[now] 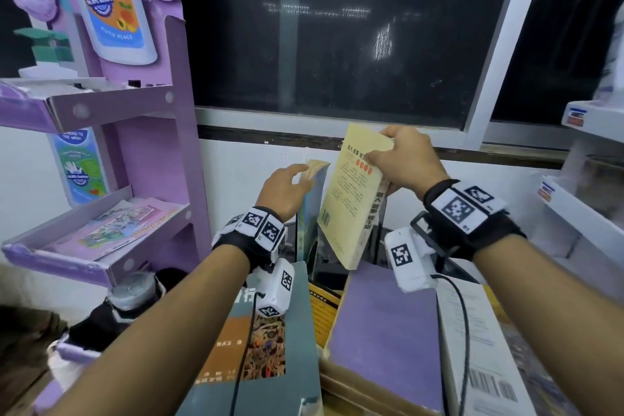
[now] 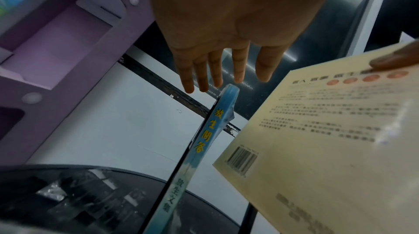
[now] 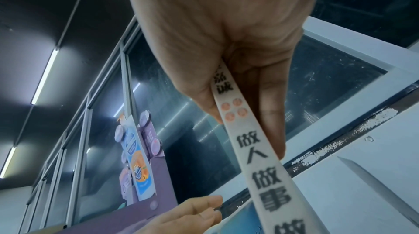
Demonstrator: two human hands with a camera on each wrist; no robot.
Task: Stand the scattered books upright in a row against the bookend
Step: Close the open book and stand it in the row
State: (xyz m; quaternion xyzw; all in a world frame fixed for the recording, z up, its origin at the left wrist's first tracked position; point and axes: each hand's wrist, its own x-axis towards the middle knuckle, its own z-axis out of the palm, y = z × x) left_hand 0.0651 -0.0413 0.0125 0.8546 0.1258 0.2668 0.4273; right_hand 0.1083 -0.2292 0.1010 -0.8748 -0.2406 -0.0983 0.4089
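The left hand, fingers straight and slightly apart, steadies the top of the thin blue book standing upright near the wall. Just right of it, the right hand pinches the top of the yellow book, tilted above the flat purple book. It looks like a light, bendy paperback; gripping near the spine seems best.

A pale yellow book printed with black text, four orange-red dots and a barcode stands out beside a thin blue book with yellow spine lettering. Nearer lie a plain purple book and a grey-teal book with an orange block and mottled artwork. The purple rack shows blue, orange and green bottle graphics.
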